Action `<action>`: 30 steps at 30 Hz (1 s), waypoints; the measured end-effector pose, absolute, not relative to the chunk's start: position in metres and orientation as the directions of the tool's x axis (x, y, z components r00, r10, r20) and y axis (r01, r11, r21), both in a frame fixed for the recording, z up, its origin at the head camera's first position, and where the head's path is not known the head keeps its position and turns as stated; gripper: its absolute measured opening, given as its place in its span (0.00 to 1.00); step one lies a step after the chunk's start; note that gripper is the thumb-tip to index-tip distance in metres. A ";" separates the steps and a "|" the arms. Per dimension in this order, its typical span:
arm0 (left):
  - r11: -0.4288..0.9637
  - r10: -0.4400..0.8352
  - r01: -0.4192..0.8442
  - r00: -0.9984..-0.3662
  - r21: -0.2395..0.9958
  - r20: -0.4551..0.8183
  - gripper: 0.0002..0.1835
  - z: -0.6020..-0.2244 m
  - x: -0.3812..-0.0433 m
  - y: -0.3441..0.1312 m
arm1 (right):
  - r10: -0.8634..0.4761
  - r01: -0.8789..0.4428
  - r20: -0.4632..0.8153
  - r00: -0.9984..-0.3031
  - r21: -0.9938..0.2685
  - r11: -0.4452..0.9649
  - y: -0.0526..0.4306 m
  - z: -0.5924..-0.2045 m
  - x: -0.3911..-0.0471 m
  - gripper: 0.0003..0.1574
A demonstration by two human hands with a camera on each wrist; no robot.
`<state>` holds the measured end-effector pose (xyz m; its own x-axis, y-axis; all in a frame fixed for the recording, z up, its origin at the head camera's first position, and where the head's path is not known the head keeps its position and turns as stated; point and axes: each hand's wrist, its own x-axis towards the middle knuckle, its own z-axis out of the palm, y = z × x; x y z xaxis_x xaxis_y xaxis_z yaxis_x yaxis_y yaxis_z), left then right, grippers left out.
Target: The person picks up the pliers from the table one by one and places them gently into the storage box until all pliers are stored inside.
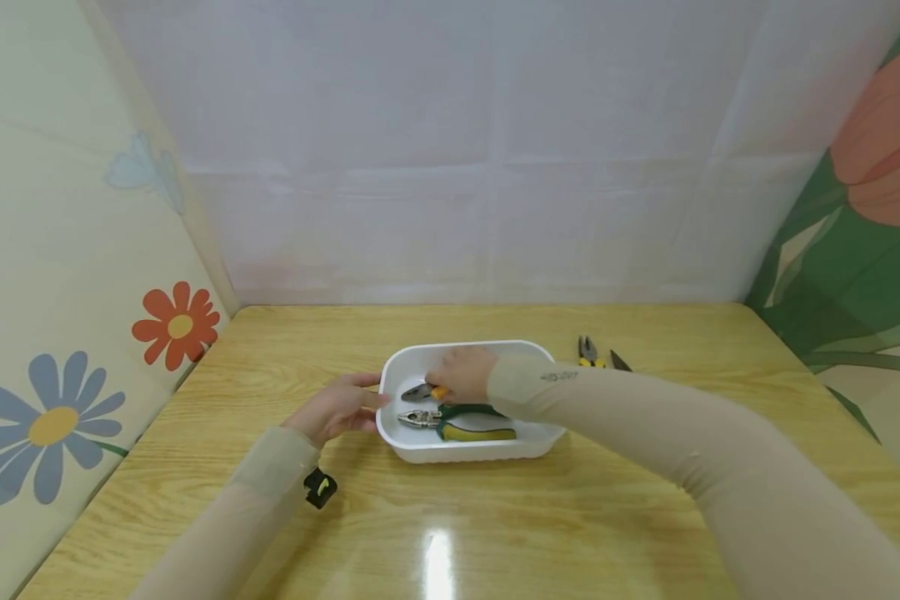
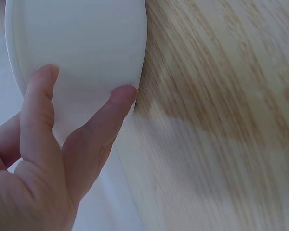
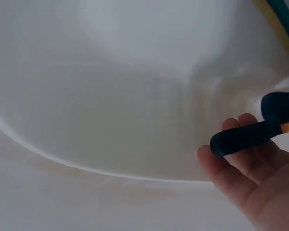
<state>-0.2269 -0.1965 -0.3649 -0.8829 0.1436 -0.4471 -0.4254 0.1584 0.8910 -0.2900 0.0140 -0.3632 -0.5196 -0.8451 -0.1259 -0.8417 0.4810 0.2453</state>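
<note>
A white plastic tray (image 1: 465,452) stands on the table. My left hand (image 1: 339,408) is at its left end, with spread, fairly straight fingers (image 2: 89,130) resting against the end wall. Inside the tray, my right hand (image 1: 461,375) holds pliers (image 1: 420,392) with dark jaws and black-and-orange handles (image 3: 241,139); their jaws point left. Just in front of these lie pliers with bright metal jaws and green-and-yellow handles (image 1: 476,433), also pointing left. My right hand and sleeve hide part of both tools and of the tray's right side.
Behind my right forearm, pliers with yellow-and-black handles (image 1: 587,352) lie on the wooden table (image 1: 307,342). Next to them shows the dark pointed tip of another tool (image 1: 619,362), the rest covered by my sleeve. A white cloth wall (image 1: 487,208) rises behind the table.
</note>
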 end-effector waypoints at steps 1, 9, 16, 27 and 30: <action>0.157 0.146 -0.425 -0.883 0.891 -0.447 0.32 -0.365 -0.227 -0.196 | -0.840 -0.838 -0.135 -0.525 0.258 0.482 0.014 -0.364 -0.290 0.15; 0.165 0.137 -0.435 -0.879 0.885 -0.457 0.32 -0.364 -0.229 -0.197 | -0.816 -0.830 -0.195 -0.544 0.265 0.490 0.019 -0.375 -0.296 0.19; 0.159 0.139 -0.438 -0.877 0.885 -0.459 0.32 -0.363 -0.227 -0.196 | -0.802 -0.832 -0.222 -0.554 0.107 0.544 0.035 -0.373 -0.296 0.26; 0.172 0.140 -0.426 -0.882 0.888 -0.450 0.32 -0.365 -0.227 -0.198 | -0.744 -0.773 -0.260 -0.615 0.012 0.635 0.059 -0.344 -0.278 0.32; 0.164 0.147 -0.419 -0.885 0.893 -0.443 0.32 -0.367 -0.227 -0.199 | -0.766 -0.788 -0.234 -0.598 0.000 0.615 0.066 -0.340 -0.274 0.32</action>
